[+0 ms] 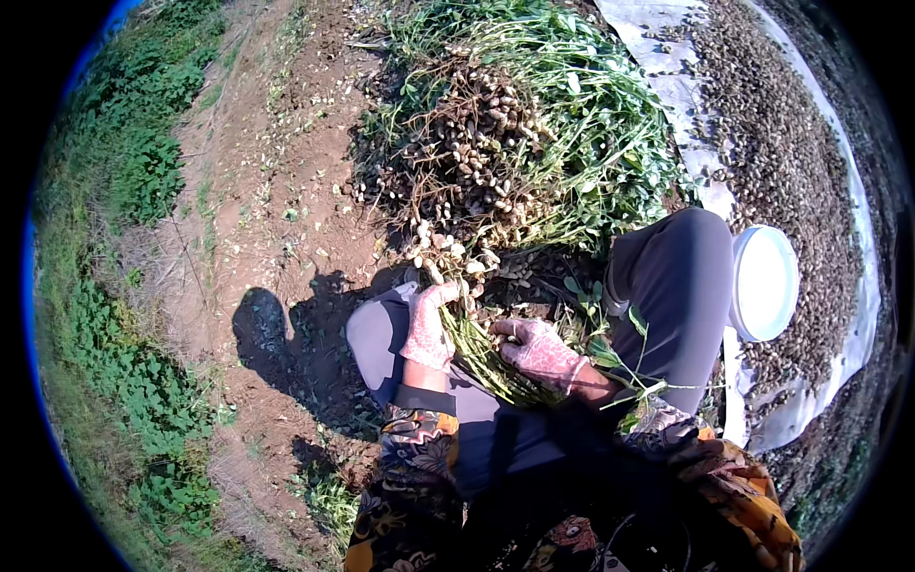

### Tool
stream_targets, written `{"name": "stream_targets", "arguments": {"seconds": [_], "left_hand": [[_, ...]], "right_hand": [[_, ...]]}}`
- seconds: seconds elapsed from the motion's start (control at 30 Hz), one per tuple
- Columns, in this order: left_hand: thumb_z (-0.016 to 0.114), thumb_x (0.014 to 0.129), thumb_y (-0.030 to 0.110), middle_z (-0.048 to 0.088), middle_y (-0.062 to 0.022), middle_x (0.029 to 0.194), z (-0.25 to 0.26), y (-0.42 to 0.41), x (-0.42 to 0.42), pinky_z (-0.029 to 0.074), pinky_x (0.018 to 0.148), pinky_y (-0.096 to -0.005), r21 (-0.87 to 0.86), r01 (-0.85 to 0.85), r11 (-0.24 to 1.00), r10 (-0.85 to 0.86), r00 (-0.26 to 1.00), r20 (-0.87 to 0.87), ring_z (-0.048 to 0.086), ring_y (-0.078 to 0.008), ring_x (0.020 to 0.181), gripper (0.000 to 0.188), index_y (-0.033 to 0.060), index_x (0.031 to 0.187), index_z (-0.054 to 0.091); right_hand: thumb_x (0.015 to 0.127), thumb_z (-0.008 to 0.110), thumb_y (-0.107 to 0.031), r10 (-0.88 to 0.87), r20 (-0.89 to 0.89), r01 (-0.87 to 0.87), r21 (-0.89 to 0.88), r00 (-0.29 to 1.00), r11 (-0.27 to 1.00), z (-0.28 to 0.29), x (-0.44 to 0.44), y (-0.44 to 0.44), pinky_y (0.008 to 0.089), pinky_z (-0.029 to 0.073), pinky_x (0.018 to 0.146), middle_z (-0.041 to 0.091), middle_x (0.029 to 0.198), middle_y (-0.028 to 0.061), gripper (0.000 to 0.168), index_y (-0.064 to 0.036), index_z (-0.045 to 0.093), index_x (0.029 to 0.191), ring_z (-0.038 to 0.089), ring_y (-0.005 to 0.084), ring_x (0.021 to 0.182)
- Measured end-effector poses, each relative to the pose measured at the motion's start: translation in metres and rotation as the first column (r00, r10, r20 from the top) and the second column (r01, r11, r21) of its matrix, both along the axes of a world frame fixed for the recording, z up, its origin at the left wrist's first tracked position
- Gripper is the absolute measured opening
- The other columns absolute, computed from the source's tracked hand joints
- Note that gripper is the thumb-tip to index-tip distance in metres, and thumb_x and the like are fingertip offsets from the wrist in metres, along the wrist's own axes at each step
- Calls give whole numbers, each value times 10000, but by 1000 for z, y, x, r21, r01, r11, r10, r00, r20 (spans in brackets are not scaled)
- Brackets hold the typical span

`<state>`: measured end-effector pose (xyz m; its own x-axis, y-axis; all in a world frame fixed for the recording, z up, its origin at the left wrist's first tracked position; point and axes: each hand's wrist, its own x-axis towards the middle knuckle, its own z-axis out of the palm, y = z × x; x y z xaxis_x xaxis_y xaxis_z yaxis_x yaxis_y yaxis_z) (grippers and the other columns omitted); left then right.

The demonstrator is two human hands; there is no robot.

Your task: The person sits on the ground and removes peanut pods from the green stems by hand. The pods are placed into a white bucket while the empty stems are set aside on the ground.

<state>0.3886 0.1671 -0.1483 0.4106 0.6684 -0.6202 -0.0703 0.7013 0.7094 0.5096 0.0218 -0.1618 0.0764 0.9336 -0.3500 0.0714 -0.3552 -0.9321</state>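
A bunch of uprooted peanut plants lies between my knees, its green stems [480, 347] running toward my body and its pale peanut pods [447, 250] at the far end. My left hand [431, 322], in a pink patterned glove, has its fingers at the base of the pods, where they meet the stems. My right hand [536, 350], gloved alike, rests over the stems with curled fingers; whether it grips them is hidden. Just beyond is a large heap of peanut plants [593, 129], with clustered pods and roots [482, 143] on its near left part.
A white plastic bucket [765, 282] stands beside my right knee. Past it, a pale sheet [793, 422] bears a broad layer of loose peanuts [772, 143]. Bare soil [314, 171] with scattered leaves lies left, bordered by green plants [143, 164].
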Motion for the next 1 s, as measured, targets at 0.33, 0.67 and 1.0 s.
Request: {"name": "stream_targets", "arguments": {"seconds": [0.33, 0.67, 1.0], "left_hand": [[593, 765, 182, 603, -77, 671, 7, -17, -4, 445, 467, -277, -8, 188, 982, -188, 982, -10, 542, -169, 498, 227, -19, 869, 610], [635, 656, 21, 624, -49, 834, 18, -36, -2, 492, 704, -297, 155, 360, 920, -346, 931, -114, 587, -170, 749, 315, -26, 967, 619], [649, 630, -53, 612, -63, 934, -42, -23, -6, 506, 665, -323, 200, 386, 901, -376, 922, -88, 581, -186, 772, 460, -14, 1081, 567]], "right_hand": [[904, 524, -441, -496, -753, 391, -340, 432, 855, -20, 23, 50, 402, 483, 808, 504, 1236, 68, 494, -127, 465, 1280, 487, 196, 1090], [915, 546, -250, -376, -861, 559, -135, 342, 818, 3, 38, 84, 167, 407, 471, 604, 747, -35, 200, -73, 639, 906, 534, 37, 570], [794, 694, -228, -633, -322, 673, 18, 704, 740, 13, 72, 89, 278, 436, 537, 605, 643, -8, 200, -31, 661, 799, 515, 93, 561]]}}
